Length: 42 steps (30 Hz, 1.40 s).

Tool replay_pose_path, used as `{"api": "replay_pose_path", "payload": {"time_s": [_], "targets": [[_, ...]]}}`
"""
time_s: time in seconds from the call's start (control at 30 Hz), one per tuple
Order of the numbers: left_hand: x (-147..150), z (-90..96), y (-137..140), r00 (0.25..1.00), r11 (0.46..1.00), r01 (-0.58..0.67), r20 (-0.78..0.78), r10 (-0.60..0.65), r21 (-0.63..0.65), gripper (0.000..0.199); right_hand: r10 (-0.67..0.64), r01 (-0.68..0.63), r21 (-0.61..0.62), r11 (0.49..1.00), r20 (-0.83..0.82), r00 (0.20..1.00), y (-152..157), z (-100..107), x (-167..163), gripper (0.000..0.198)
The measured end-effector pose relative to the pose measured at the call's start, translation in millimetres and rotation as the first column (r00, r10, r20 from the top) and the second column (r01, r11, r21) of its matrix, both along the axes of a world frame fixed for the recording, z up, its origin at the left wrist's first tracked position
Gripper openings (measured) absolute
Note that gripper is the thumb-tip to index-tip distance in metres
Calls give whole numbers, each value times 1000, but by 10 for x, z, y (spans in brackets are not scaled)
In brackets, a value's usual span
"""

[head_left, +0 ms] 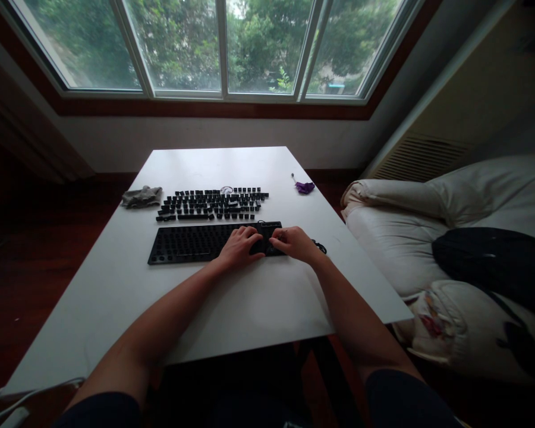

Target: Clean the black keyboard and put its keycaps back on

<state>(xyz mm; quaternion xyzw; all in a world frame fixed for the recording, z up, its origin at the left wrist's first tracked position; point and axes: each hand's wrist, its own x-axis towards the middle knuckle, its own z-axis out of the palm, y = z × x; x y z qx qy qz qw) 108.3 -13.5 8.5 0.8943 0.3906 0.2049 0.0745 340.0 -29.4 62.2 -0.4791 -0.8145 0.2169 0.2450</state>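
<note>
Keyboard (189,244) lay beneath the loosely bent left hand (241,245) and curled right hand (293,242); whether either gripped anything, I couldn't tell.

From where I sit, I can't read any text, label, brand, number or sign; legends on the black keycaps (193,216) are too small for me to make out, and the pale marks (270,224) at the upper right corner of the black keyboard (196,244) are too faint to resolve into letters or numerals
</note>
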Motion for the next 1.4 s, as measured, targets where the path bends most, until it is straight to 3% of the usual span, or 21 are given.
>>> {"api": "replay_pose_path", "payload": {"time_s": [0.33,0.53,0.9,1.4], "targets": [[2,28,-3,1000,1000,2,-3,-2,-23,49,-98,98,-6,995,-6,995,23,-21,33,28],[11,16,-5,1000,1000,-5,6,5,-30,49,-5,4,39,999,38,999,-13,-21,-15,25],[19,6,2,1000,1000,-4,-1,4,-19,49,10,-20,108,994,87,996,-24,-45,-55,24],[14,25,1,1000,1000,-2,9,3,-28,49,-158,156,-39,987,-52,986,38,-18,56,26]]}}
